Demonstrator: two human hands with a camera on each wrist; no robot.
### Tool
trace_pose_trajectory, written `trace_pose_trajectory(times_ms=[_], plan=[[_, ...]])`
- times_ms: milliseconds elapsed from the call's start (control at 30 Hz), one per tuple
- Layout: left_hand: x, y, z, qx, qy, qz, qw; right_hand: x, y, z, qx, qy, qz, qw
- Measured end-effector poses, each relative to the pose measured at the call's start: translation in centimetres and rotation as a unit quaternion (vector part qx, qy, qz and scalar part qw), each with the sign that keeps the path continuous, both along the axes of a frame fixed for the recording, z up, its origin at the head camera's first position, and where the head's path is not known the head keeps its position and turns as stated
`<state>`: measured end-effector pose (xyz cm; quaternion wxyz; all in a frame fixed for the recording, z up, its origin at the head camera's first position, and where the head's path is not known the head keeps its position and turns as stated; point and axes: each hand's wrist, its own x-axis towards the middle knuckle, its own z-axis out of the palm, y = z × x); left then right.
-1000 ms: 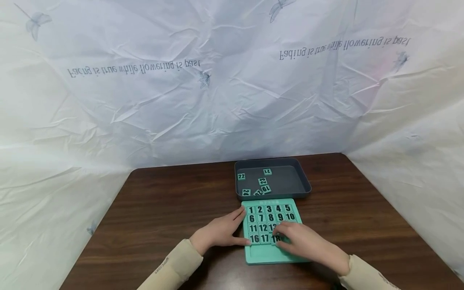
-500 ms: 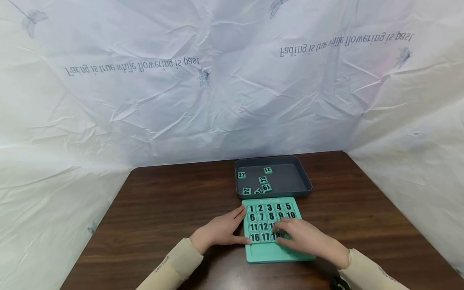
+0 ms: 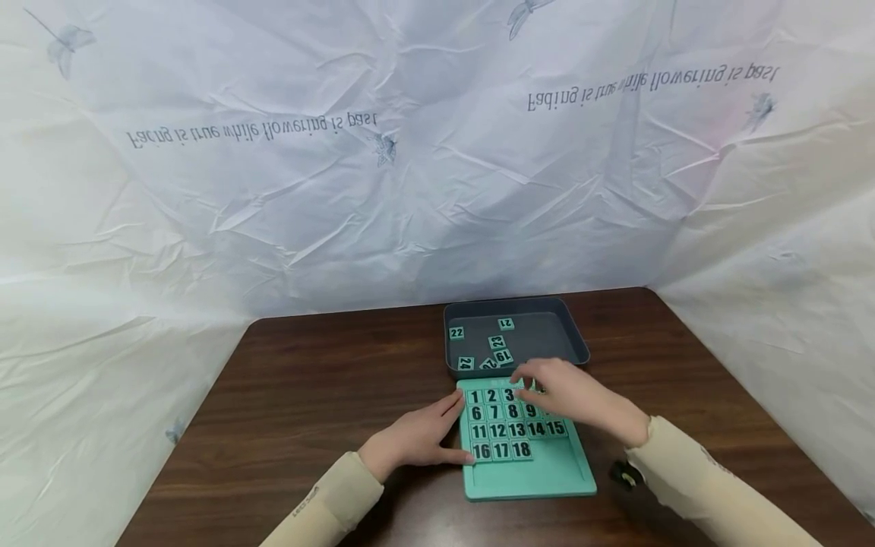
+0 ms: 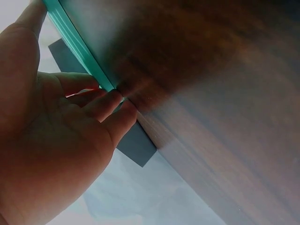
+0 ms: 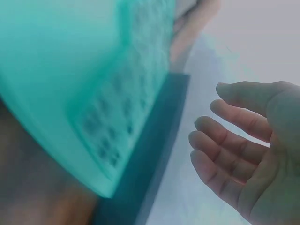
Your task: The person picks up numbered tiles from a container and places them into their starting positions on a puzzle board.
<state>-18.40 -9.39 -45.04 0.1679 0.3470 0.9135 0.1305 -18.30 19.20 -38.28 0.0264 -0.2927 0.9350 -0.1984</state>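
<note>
A mint-green number board (image 3: 529,480) lies on the table, holding rows of numbered tiles from 1 up to the 18 tile (image 3: 522,450). My left hand (image 3: 420,437) rests along its left edge, thumb at the lower row and fingertips near the upper corner. In the left wrist view those fingers (image 4: 110,110) touch the board's rim. Over the board's upper right hovers my right hand (image 3: 567,390), covering some tiles. The right wrist view shows this hand (image 5: 253,145) with loosely bent fingers, thumb apart, nothing between them.
Behind the board stands a dark grey tray (image 3: 557,334) with several loose tiles, among them the 19 tile (image 3: 503,356), 21, 22, 23 and 24. A small black object (image 3: 625,474) is near the right sleeve. White sheeting (image 3: 410,190) hangs behind the brown table (image 3: 328,380).
My right hand has left the 18 tile and moved up the board toward the tray, uncovering 13, 14, 15 and 18. My left hand has stayed in place.
</note>
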Motion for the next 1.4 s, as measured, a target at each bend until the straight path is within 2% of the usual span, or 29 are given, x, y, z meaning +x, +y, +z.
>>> trace_pose_trajectory(times_ms=[267, 433, 567, 733, 867, 1000, 1200, 1400], plan=[[0.2, 0.0, 0.4, 0.0, 0.0, -0.002, 1.0, -5.2, -0.2, 2.0, -0.037, -0.005, 0.01, 0.999], [0.1, 0.0, 0.3, -0.002, 0.001, -0.003, 1.0, -7.7, -1.0, 2.7, -0.023, -0.022, 0.015, 0.999], [0.1, 0.0, 0.1, -0.002, 0.0, -0.002, 1.0, -9.6, -1.7, 2.4, 0.009, -0.035, 0.03, 0.999], [0.0, 0.0, -0.1, 0.001, -0.001, -0.004, 1.0, -11.5, -2.2, 0.8, 0.058, -0.062, 0.076, 0.993], [0.0, 0.0, -0.1, 0.0, 0.004, -0.008, 1.0, -12.5, -2.7, -0.5, 0.091, -0.092, 0.105, 0.986], [-0.1, 0.0, -0.2, -0.001, 0.005, -0.008, 1.0, -13.0, -3.3, -1.5, 0.123, -0.116, 0.111, 0.979], [-0.1, 0.2, -0.1, 0.0, 0.001, -0.008, 1.0, -13.5, -3.3, -2.2, 0.183, -0.123, 0.096, 0.971], [-0.2, 0.0, 0.0, 0.0, 0.001, -0.007, 1.0, -14.2, -1.7, -2.4, 0.169, -0.134, 0.069, 0.974]])
